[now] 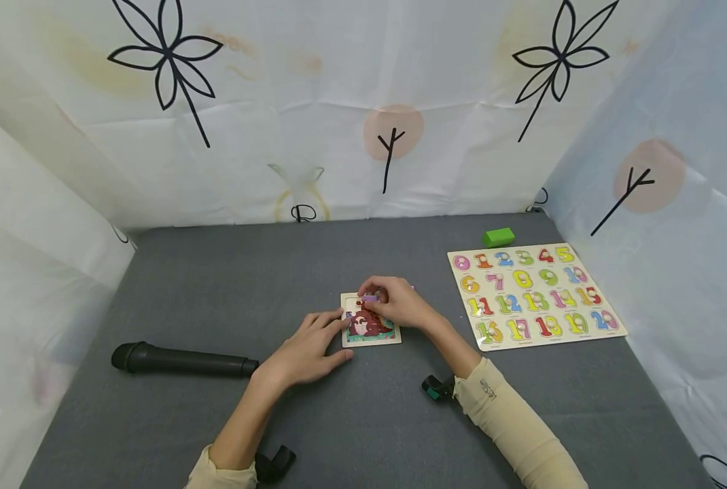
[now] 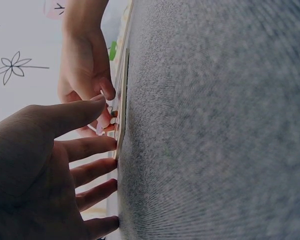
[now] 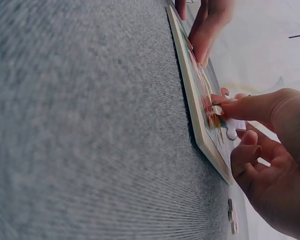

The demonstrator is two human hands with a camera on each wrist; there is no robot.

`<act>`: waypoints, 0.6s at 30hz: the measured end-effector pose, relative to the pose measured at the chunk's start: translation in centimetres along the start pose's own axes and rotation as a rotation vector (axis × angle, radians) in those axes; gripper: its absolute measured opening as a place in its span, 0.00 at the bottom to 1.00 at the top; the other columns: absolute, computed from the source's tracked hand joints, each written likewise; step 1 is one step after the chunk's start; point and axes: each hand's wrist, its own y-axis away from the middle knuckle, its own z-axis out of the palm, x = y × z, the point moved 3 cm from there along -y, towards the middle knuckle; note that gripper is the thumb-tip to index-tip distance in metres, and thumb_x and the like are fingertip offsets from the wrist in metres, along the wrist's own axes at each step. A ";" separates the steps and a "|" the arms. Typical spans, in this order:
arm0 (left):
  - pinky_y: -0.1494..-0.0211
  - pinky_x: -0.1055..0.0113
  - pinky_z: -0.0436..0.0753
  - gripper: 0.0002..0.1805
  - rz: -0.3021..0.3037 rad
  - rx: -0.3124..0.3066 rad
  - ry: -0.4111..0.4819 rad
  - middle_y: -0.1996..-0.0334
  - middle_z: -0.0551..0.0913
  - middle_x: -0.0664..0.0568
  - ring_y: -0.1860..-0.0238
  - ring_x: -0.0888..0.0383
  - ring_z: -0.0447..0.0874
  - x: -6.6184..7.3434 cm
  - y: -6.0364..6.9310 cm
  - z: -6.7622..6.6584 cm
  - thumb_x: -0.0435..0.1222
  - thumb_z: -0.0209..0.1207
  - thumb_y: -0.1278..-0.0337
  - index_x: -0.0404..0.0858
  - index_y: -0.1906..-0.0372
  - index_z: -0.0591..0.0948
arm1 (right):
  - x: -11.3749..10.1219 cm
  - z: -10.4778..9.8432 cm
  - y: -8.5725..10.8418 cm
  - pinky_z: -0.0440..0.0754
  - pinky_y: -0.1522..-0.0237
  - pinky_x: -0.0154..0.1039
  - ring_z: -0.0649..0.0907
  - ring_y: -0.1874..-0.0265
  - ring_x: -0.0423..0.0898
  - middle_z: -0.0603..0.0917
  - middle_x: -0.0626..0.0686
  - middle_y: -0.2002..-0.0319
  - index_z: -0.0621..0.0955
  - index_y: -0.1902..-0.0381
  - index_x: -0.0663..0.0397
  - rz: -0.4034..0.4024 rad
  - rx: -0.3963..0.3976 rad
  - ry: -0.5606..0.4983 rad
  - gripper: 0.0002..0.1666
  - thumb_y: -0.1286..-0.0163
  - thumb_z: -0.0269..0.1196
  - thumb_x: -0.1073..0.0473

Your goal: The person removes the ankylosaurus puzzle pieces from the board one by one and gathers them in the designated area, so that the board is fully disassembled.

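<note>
Right hand [image 1: 394,300] of mine pinches a puzzle piece [image 3: 238,125] just over the far half of the picture board [image 1: 371,341]; I can't tell the piece's long axis. That hand is the nearer one to the piece; my left hand [image 1: 308,350], fingers spread and nearly straight, touches the board's left edge. On the grey surface [image 1: 363,428], a number board [image 1: 535,269] lies to my right, a green block [image 1: 498,238] behind it, a microphone [image 1: 186,360] to my left.

Purple piece [image 1: 371,298], red-brown and teal puzzle [image 1: 372,329], multicoloured number board [image 1: 535,285], grey tabletop [image 1: 369,421]
</note>
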 end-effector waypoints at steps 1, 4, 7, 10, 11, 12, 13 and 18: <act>0.22 0.32 0.72 0.35 -0.002 -0.001 -0.001 0.14 0.63 0.47 0.16 0.40 0.61 0.0 0.0 0.0 0.50 0.64 0.23 0.42 0.19 0.73 | 0.0 0.0 0.0 0.73 0.68 0.32 0.76 0.74 0.40 0.91 0.57 0.56 0.88 0.47 0.57 0.001 0.008 -0.004 0.09 0.22 0.67 0.64; 0.23 0.31 0.72 0.35 -0.008 -0.002 -0.002 0.13 0.63 0.48 0.16 0.40 0.61 -0.1 0.0 0.0 0.51 0.64 0.23 0.42 0.19 0.73 | 0.0 0.0 0.1 0.78 0.63 0.34 0.81 0.68 0.42 0.91 0.56 0.56 0.88 0.47 0.57 0.009 0.028 -0.024 0.09 0.22 0.67 0.64; 0.23 0.31 0.72 0.35 -0.013 -0.003 -0.004 0.13 0.62 0.49 0.16 0.40 0.60 -0.1 0.0 0.0 0.51 0.64 0.23 0.43 0.19 0.72 | 0.0 -0.1 0.2 0.84 0.56 0.38 0.86 0.60 0.45 0.91 0.57 0.56 0.88 0.47 0.58 0.018 0.035 -0.065 0.10 0.22 0.67 0.64; 0.22 0.32 0.72 0.35 -0.010 -0.001 -0.002 0.13 0.62 0.48 0.16 0.40 0.60 -0.1 0.0 0.0 0.50 0.64 0.23 0.42 0.19 0.72 | 0.1 -0.4 0.4 0.86 0.51 0.41 0.87 0.56 0.46 0.90 0.57 0.54 0.87 0.45 0.59 0.035 0.032 -0.104 0.11 0.22 0.66 0.63; 0.22 0.33 0.71 0.35 -0.009 -0.001 -0.001 0.13 0.63 0.48 0.16 0.40 0.61 -0.1 -0.1 0.0 0.50 0.64 0.23 0.42 0.19 0.72 | 0.1 -0.6 0.5 0.87 0.50 0.42 0.87 0.55 0.46 0.90 0.57 0.54 0.87 0.45 0.60 0.035 0.032 -0.114 0.12 0.21 0.66 0.63; 0.21 0.33 0.71 0.35 -0.008 -0.002 0.000 0.13 0.63 0.48 0.16 0.40 0.61 -0.2 -0.1 0.1 0.50 0.64 0.23 0.42 0.19 0.72 | 0.1 -0.7 0.6 0.86 0.50 0.43 0.87 0.54 0.47 0.90 0.58 0.54 0.87 0.44 0.61 0.035 0.031 -0.124 0.12 0.21 0.66 0.63; 0.21 0.33 0.71 0.35 -0.007 -0.002 0.001 0.13 0.63 0.48 0.16 0.39 0.61 -0.2 -0.1 0.1 0.50 0.64 0.23 0.42 0.19 0.73 | 0.2 -0.9 0.8 0.86 0.49 0.43 0.87 0.54 0.47 0.90 0.58 0.53 0.87 0.44 0.62 0.037 0.030 -0.132 0.13 0.21 0.66 0.63; 0.21 0.34 0.71 0.35 -0.001 -0.002 0.006 0.14 0.63 0.47 0.17 0.39 0.61 -0.1 -0.1 0.0 0.50 0.64 0.23 0.41 0.19 0.73 | 0.4 -1.9 1.5 0.85 0.54 0.40 0.88 0.58 0.47 0.90 0.61 0.54 0.86 0.43 0.64 0.027 0.032 -0.166 0.13 0.21 0.66 0.64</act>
